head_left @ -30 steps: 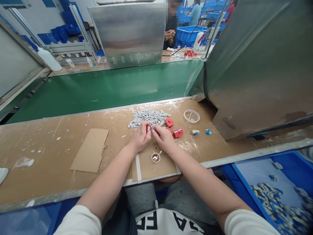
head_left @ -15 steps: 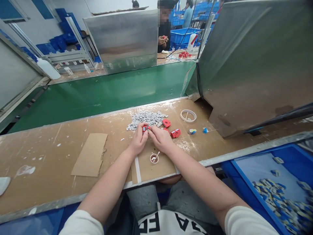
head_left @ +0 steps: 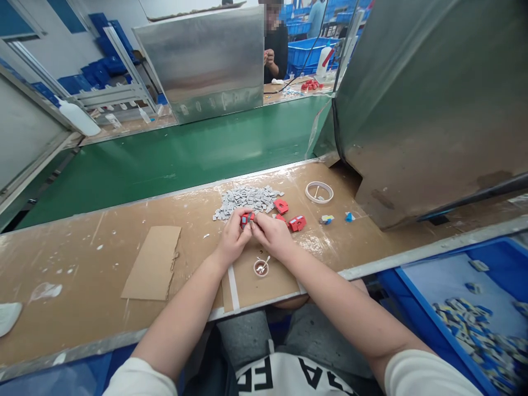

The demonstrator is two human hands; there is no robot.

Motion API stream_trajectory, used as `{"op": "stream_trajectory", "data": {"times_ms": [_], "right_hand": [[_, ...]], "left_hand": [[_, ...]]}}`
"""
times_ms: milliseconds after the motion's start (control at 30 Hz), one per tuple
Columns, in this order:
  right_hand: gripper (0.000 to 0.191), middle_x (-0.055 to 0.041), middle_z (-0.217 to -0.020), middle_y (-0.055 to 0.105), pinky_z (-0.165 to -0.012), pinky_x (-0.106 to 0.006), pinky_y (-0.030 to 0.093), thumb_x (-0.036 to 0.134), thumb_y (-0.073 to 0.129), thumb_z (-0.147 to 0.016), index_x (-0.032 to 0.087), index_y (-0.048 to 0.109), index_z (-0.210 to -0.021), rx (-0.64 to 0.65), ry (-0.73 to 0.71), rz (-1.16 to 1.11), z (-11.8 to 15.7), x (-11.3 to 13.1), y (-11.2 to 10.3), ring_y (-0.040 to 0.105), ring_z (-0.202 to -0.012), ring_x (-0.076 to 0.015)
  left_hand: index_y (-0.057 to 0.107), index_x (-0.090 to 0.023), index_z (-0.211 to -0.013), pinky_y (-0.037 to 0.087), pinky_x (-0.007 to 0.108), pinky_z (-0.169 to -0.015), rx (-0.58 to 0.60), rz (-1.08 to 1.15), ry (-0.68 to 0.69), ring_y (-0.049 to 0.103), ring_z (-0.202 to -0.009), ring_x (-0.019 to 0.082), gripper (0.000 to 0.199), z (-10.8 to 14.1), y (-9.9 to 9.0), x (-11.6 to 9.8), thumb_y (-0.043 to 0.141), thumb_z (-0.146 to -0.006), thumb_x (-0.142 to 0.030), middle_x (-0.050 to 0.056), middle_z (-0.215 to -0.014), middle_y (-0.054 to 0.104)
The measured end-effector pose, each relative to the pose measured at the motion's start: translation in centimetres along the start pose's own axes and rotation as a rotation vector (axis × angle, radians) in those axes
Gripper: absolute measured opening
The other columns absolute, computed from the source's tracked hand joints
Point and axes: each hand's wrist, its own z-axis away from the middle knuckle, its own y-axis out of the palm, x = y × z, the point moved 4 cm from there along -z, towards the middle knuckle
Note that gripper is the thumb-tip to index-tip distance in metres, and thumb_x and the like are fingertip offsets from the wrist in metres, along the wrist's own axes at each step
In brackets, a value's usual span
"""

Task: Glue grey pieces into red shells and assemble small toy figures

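A small red plastic part (head_left: 246,218) with light-blue patches, like a toy vehicle body, sits between my hands above the table. My left hand (head_left: 233,236) is closed around its left side. The fingers of my right hand (head_left: 272,234) pinch together at its right end; whether they also hold a small piece is hidden. Just behind my hands lies a heap of small grey flat pieces (head_left: 243,199). More red parts rest beside my right hand, one farther back (head_left: 281,206) and one nearer (head_left: 297,223). A small cup (head_left: 261,268) with a white stick in it stands before my wrists.
A tape roll (head_left: 319,192) and small blue-and-yellow pieces (head_left: 326,219) lie to the right. Cardboard (head_left: 150,264) lies left. A green belt (head_left: 198,143) runs behind the table. Metal panels (head_left: 421,110) rise right and behind. A blue bin (head_left: 445,275) holds many parts. Another person sits opposite.
The red part has turned slightly in my fingers, showing more of its light-blue patches. Both hands stay together around it. The view has shifted a little.
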Motion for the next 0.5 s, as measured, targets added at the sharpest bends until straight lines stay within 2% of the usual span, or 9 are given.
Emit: {"op": "stream_trajectory", "data": {"times_ms": [167, 267, 367, 500], "right_hand": [[0.026, -0.0012, -0.075, 0.063, -0.062, -0.029, 0.033, 0.037, 0.044, -0.107, 0.024, 0.050, -0.085, 0.022, 0.071, -0.122, 0.0, 0.1, 0.1, 0.054, -0.064, -0.0174], [0.025, -0.0014, -0.077, 0.064, -0.063, -0.029, 0.036, 0.037, 0.044, -0.107, 0.025, 0.051, -0.088, 0.030, 0.094, -0.161, -0.1, -0.1, -0.1, 0.057, -0.066, -0.0187], [0.022, -0.0028, -0.085, 0.070, -0.068, -0.030, 0.042, 0.038, 0.042, -0.108, 0.025, 0.054, -0.094, 0.043, 0.104, -0.222, -0.3, -0.4, -0.3, 0.063, -0.073, -0.0203], [0.014, -0.0083, -0.117, 0.077, -0.080, -0.033, 0.048, 0.034, 0.048, -0.106, 0.024, 0.058, -0.103, 0.021, 0.088, -0.292, -0.5, -0.6, -0.6, 0.071, -0.089, -0.0220]], "left_hand": [[0.056, -0.019, -0.131, 0.050, 0.043, -0.108, -0.031, -0.046, 0.052, 0.062, -0.121, 0.025, 0.032, 0.1, 0.0, -0.4, 0.048, -0.103, -0.033, 0.013, -0.130, 0.065], [0.056, -0.020, -0.133, 0.049, 0.044, -0.109, -0.030, 0.002, -0.020, 0.062, -0.123, 0.026, 0.034, 0.1, 0.1, -0.1, 0.050, -0.103, -0.035, 0.013, -0.133, 0.065], [0.055, -0.021, -0.138, 0.054, 0.041, -0.102, -0.019, 0.259, -0.196, 0.065, -0.119, 0.025, 0.041, -0.2, 0.6, 0.7, 0.054, -0.102, -0.039, 0.013, -0.137, 0.065], [0.055, -0.020, -0.139, 0.057, 0.030, -0.074, -0.012, 0.747, -0.427, 0.069, -0.095, 0.019, 0.048, -0.7, 1.1, 1.7, 0.058, -0.096, -0.039, 0.012, -0.130, 0.069]]}}
